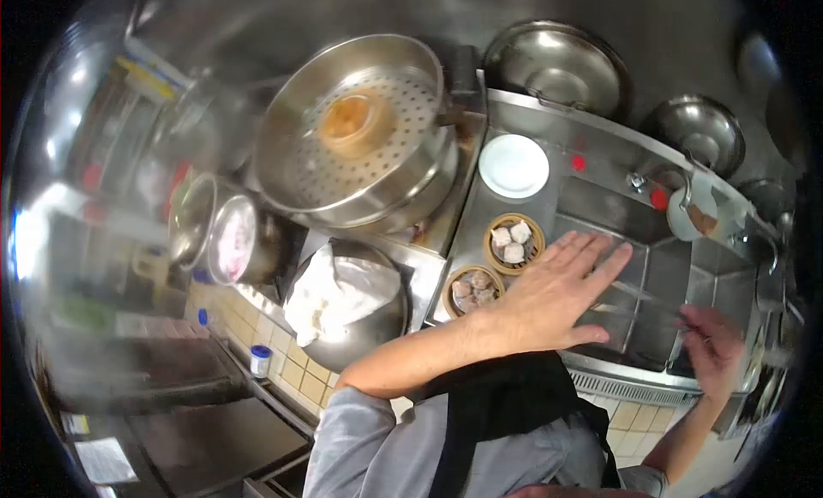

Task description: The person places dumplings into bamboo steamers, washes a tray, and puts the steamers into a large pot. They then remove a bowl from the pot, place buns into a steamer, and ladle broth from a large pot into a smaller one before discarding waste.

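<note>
My left hand point(561, 292) reaches across the steel counter, palm down, fingers stretched out and thumb apart. Just beside it are two small round bamboo steamers: one point(489, 241) holds several white dumplings point(513, 252), the other point(452, 311) several pale brownish dumplings point(477, 290). Farther right, over the sink side, my right hand point(713, 348) is dark and blurred, its fingers bent. A thin, long, smeared shape point(639, 297) runs leftward from near its fingertips; I cannot make out what it is, or whether the hand grips it.
A white plate point(513, 166) lies behind the steamers. At left stands a large steel steamer pot point(274, 185) with a perforated tray and a round container point(353, 123). A bowl point(360, 348) with white cloth point(339, 301) sits nearer. Steel sinks point(664, 267) and woks point(557, 68) are at right and back.
</note>
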Motion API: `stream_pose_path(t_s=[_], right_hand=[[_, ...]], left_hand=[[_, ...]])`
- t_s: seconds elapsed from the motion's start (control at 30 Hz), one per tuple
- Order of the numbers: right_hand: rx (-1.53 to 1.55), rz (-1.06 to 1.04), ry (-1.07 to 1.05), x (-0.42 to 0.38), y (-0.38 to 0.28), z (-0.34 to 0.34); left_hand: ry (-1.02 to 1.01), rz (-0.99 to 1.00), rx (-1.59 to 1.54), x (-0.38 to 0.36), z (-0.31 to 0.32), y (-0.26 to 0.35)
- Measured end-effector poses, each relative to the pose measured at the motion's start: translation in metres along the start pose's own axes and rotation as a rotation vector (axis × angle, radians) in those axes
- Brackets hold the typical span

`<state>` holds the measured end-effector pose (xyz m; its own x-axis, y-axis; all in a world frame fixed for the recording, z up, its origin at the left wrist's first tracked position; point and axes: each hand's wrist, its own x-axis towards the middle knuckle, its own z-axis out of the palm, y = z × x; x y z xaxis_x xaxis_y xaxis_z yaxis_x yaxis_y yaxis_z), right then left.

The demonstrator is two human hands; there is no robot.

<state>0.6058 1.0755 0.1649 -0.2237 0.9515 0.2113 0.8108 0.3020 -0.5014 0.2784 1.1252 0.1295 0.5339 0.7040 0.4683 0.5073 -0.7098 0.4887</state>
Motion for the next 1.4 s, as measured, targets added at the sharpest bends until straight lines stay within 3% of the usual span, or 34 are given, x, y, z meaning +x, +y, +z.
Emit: stream_pose_path(t_s=[0.03,0.1,0.2,0.37,0.43,0.5,0.57,0.63,0.7,0.87,0.97,1.1,1.4], right_hand=[[0.171,-0.147,-0.043,0.016,-0.028,0.009],[0.345,-0.316,-0.106,0.042,-0.066,0.021],[0.290,-0.433,-0.204,0.078,-0.115,0.038],[-0.167,-0.715,-0.659,0.129,-0.206,0.079],[-0.188,-0.807,-0.658,0.144,-0.237,0.102],[-0.261,-0.898,-0.659,0.168,-0.258,0.119],[-0.399,-0.982,-0.469,0.193,-0.266,0.127],[-0.255,-0.955,-0.350,0.226,-0.271,0.130],[-0.264,-0.928,-0.308,0.255,-0.277,0.127],[-0.393,-0.868,-0.253,0.291,-0.274,0.153],[-0.601,-0.846,-0.334,0.312,-0.272,0.168],[-0.824,-0.878,-0.440,0.343,-0.285,0.187],[-0.951,-0.828,-0.432,0.390,-0.310,0.237]], left_hand=[[0.023,-0.011,0.013,-0.001,-0.014,0.002],[-0.434,-0.211,-0.044,-0.008,-0.044,0.002],[-0.339,-0.268,0.138,-0.040,-0.077,-0.005],[-0.234,-0.374,0.464,-0.079,-0.121,-0.010],[-0.178,-0.453,0.434,-0.097,-0.147,-0.012],[0.000,-0.500,0.429,-0.114,-0.192,-0.012],[0.166,-0.430,0.724,-0.150,-0.235,-0.023],[0.431,-0.485,0.580,-0.201,-0.259,-0.034],[0.507,-0.641,0.526,-0.250,-0.269,-0.036],[0.298,-0.847,0.319,-0.330,-0.244,-0.032],[0.376,-1.010,0.175,-0.335,-0.222,-0.024],[0.392,-1.035,0.138,-0.351,-0.213,-0.026],[0.386,-1.042,0.150,-0.368,-0.212,-0.032]])
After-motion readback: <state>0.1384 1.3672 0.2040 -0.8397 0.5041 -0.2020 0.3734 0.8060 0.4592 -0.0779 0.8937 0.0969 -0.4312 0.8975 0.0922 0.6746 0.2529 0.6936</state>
